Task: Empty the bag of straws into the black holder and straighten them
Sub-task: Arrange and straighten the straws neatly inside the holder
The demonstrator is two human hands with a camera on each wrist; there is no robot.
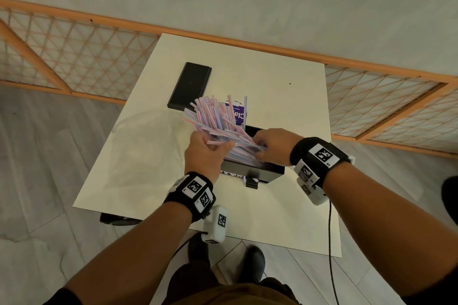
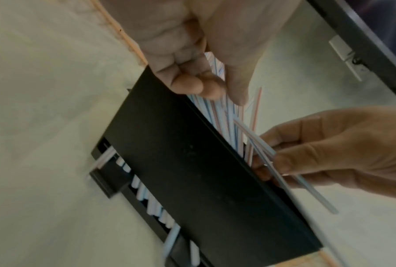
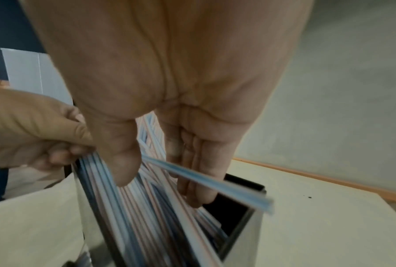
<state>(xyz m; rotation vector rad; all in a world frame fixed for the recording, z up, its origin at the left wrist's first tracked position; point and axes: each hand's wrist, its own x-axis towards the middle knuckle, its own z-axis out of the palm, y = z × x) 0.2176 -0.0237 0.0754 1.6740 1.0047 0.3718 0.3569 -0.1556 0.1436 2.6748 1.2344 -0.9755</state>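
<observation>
A fanned bundle of pink and blue striped straws (image 1: 215,116) leans out of the open black holder (image 1: 262,173) on the white table. My left hand (image 1: 210,148) grips the bundle from the left and my right hand (image 1: 262,148) pinches it from the right, both just above the holder's rim. In the left wrist view my left hand (image 2: 210,86) curls round straws (image 2: 217,115) over the holder (image 2: 192,171), and my right hand (image 2: 272,159) holds a few. In the right wrist view straws (image 3: 146,207) pass between thumb and fingers of my right hand (image 3: 160,173). The purple-labelled bag (image 1: 239,112) shows behind the straws.
The holder's flat black lid (image 1: 189,85) lies on the table (image 1: 285,106) behind and left of the holder. A wooden lattice rail (image 1: 74,57) runs behind the table. A black cable (image 1: 329,230) hangs from my right wrist past the table's right front.
</observation>
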